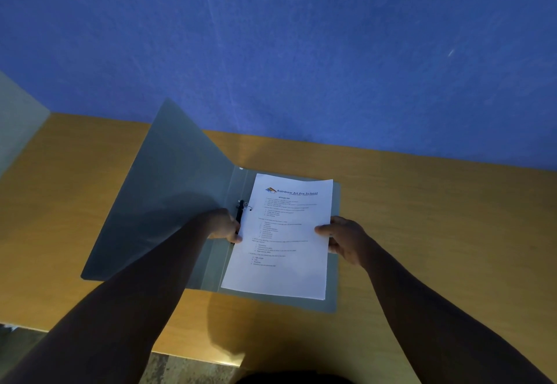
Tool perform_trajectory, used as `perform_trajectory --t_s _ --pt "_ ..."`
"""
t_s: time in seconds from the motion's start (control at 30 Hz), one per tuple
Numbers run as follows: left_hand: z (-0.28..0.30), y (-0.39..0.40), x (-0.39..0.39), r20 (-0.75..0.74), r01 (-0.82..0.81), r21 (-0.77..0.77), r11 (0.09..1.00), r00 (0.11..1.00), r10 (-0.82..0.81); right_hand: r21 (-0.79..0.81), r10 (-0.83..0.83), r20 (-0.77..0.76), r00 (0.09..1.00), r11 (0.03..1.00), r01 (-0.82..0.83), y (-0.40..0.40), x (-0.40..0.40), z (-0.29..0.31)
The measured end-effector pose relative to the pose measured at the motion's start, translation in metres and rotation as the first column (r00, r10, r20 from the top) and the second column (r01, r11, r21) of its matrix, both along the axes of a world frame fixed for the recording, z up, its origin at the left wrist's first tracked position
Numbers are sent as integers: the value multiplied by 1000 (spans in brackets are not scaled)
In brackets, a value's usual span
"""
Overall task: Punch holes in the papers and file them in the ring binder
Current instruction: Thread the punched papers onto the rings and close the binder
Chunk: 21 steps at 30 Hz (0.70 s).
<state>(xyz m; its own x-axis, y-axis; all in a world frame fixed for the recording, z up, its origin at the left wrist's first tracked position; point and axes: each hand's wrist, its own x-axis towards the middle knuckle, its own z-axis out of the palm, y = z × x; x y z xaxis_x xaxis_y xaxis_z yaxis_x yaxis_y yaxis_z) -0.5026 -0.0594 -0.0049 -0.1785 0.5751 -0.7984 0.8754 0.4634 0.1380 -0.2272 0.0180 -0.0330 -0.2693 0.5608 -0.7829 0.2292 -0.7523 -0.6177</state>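
Note:
A grey ring binder (168, 202) lies open on the wooden table, its front cover raised at a slant to the left. A stack of white printed papers (286, 248) rests over the binder's right half. The upper ring of the black and metal ring mechanism (242, 207) passes through the papers' left margin. My left hand (224, 227) pinches the papers' left edge beside the mechanism. At the opposite side my right hand (342, 240) grips the right edge, thumb on top. The lower ring is hidden behind my left hand.
The wooden table (437, 218) stands against a blue wall (301, 52). Its front edge runs near the bottom left, with stone flooring (187, 368) below. A pale panel (18, 118) rises at the far left.

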Motion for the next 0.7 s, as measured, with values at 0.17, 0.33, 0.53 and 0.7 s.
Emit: perform_trajectory --t_s 0.17,0.33,0.53,0.7 --pt "-10 -1 -5 42 -39 7 999 998 39 3 23 -10 1000 1000 -23 2 0 -1" --pt "-15 1 -10 37 -68 -10 998 997 68 -40 85 -59 995 995 -88 3 0 -2" --pt "-20 5 -14 50 -101 -28 995 994 102 -60 137 -66 988 988 -141 4 2 -2" --pt "-20 8 -14 62 -68 -32 997 996 70 4 167 43 985 986 -167 4 3 -2"
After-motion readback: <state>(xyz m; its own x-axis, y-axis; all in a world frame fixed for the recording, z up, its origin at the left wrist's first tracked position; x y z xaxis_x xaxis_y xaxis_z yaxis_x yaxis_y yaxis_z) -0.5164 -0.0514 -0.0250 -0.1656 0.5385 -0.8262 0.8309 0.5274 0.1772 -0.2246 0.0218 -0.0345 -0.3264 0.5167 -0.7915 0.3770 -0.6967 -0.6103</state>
